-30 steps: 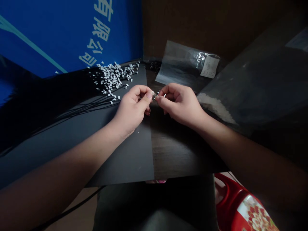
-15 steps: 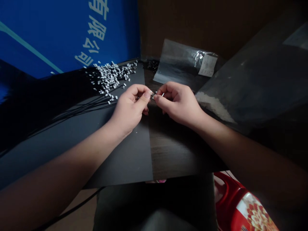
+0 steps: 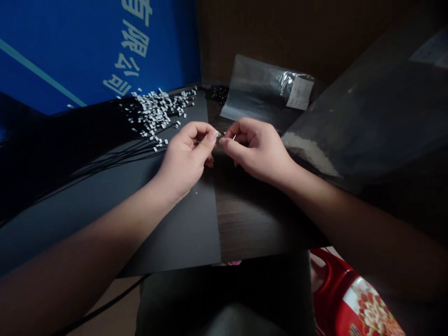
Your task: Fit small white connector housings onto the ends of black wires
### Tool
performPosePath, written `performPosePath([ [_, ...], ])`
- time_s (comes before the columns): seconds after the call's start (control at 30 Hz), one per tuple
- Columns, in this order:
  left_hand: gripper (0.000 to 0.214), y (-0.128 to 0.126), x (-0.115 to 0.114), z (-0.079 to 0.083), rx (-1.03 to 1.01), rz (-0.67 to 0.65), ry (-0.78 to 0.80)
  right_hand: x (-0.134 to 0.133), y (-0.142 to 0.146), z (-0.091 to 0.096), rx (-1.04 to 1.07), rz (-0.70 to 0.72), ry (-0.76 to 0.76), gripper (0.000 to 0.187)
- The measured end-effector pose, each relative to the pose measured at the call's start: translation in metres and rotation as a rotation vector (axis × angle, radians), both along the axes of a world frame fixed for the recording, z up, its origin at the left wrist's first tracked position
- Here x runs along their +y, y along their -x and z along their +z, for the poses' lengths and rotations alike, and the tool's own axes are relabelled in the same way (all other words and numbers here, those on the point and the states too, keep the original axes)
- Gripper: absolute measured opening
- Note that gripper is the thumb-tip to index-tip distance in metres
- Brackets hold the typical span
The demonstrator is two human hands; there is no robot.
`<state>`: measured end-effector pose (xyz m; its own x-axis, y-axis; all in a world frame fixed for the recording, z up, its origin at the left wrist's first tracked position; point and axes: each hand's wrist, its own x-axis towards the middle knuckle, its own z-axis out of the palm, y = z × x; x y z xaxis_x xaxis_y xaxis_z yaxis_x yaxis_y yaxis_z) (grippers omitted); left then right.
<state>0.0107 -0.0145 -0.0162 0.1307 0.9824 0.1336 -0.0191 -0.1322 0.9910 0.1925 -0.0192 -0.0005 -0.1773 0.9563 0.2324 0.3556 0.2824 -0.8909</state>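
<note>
Over the seam between the grey sheet and the dark wood-grain table, my two hands meet fingertip to fingertip. My left hand (image 3: 185, 154) is closed, thumb and forefinger pinching a small white connector (image 3: 217, 134). My right hand (image 3: 257, 147) is closed in a pinch close beside it; a dark sliver and a whitish bit show at its fingertips, too small to name. Left of my hands lies a heap of black cables (image 3: 52, 135) with white connector ends (image 3: 154, 109). Right of them is a clear bag holding small white pieces (image 3: 311, 151).
A blue panel (image 3: 70, 46) with white characters stands at the back left. A flat clear bag (image 3: 259, 88) with a white label lies behind my hands. Small black pieces (image 3: 217, 93) sit beside it. A red container (image 3: 332, 289) is below the table edge at right.
The whole view has shifted slightly, so things appear a little farther left. My hands keep the same pinch, fingertips close together.
</note>
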Motion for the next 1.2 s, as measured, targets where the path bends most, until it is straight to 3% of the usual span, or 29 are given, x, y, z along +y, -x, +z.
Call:
performPosePath([
  [1.2,0.008,-0.0046,-0.0050,0.0005,0.041,0.059,0.003,-0.0054,0.0026,0.0013,-0.034,0.008,0.012,0.014],
])
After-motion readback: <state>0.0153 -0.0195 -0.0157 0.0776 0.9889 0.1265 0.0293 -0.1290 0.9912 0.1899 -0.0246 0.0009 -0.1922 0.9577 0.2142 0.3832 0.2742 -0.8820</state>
